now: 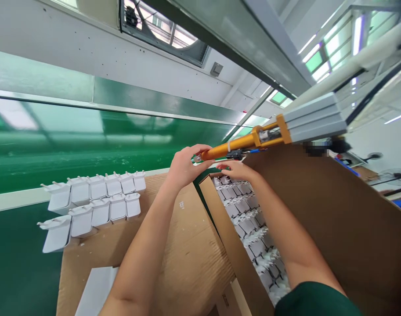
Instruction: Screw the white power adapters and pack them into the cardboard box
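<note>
My left hand (186, 166) is closed, thumb below and fingers above, around the small shiny tip of an orange cylindrical tool (233, 144) with a grey ribbed body. Just to its right, my right hand (236, 170) hovers under the tool, over the far end of a carton. Its fingers point left, loosely bent, and I see nothing between them. White plug adapters (246, 215) with prongs up fill that carton (216, 210) in tight rows. More white plug adapters (98, 188) stand in two rows to the left of my left arm.
A flat brown cardboard sheet (187, 245) lies under my left arm, with a white box (96, 292) at its lower left. The carton's tall brown flap (332, 228) rises on the right. Behind runs a glossy green wall (128, 136); a metal beam (240, 39) hangs overhead.
</note>
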{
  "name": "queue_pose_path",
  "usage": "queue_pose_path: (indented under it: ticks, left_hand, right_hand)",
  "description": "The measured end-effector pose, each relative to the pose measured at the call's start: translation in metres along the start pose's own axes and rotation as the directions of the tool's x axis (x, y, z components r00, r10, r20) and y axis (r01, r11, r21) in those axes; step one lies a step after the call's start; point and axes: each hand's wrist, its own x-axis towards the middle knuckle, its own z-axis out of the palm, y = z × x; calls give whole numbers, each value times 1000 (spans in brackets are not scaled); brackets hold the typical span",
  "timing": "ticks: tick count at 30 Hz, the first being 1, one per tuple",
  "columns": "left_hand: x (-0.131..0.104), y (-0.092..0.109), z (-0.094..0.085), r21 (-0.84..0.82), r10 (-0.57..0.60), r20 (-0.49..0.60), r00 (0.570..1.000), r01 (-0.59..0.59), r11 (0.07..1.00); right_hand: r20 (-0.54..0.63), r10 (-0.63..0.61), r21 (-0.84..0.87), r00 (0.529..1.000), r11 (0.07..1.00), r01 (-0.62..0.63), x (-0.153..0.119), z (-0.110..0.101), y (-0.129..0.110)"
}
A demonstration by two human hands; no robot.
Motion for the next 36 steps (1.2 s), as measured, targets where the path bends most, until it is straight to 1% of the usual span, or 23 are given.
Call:
queue_pose_path:
  ticks: [2, 5, 8, 11, 16, 22, 27, 30, 33, 36]
  left_hand:
    - [0, 0, 4, 1, -3, 18, 1000, 3, 1000]
    - [0, 0, 8, 14, -5, 51, 999, 4, 1000]
    - [0, 0, 11, 25, -15, 80, 997, 13, 1000]
    - [-1, -1, 14, -4, -23, 103, 994, 24, 1000]
    - [-2, -4, 22, -29, -17, 121, 993, 20, 999]
    - [-3, -6, 28, -21, -20, 154, 988, 23, 1000]
    - [-3, -12, 35, -32, 10, 129, 992, -6, 999]
    - [-3, -16, 37, -60, 57, 122, 991, -50, 997]
    - [0, -21, 36, -53, 95, 119, 988, -89, 995]
    - [2, -22, 34, -31, 99, 116, 988, -96, 995]
  right_hand:
    - [40, 1, 68, 999, 998, -3, -14, 6, 11]
    - [16, -11, 151, 1000, 988, 9, -21, 19, 16]
    - [-26, -31, 188, 999, 982, 35, -14, 27, 14]
    - [-32, -52, 203, 998, 978, 57, -6, 27, 12]
    - [-17, -70, 208, 997, 976, 72, 0, 24, 16]
    - [32, -141, 179, 990, 975, 133, 10, 25, 19]
    - [18, -163, 121, 987, 980, 159, 21, 21, 11]
    - [-5, -170, 104, 985, 980, 170, 32, 21, 0]
    - [-31, -168, 99, 985, 981, 170, 44, 23, -13]
    - [-76, -137, 82, 988, 986, 143, 45, 19, -26]
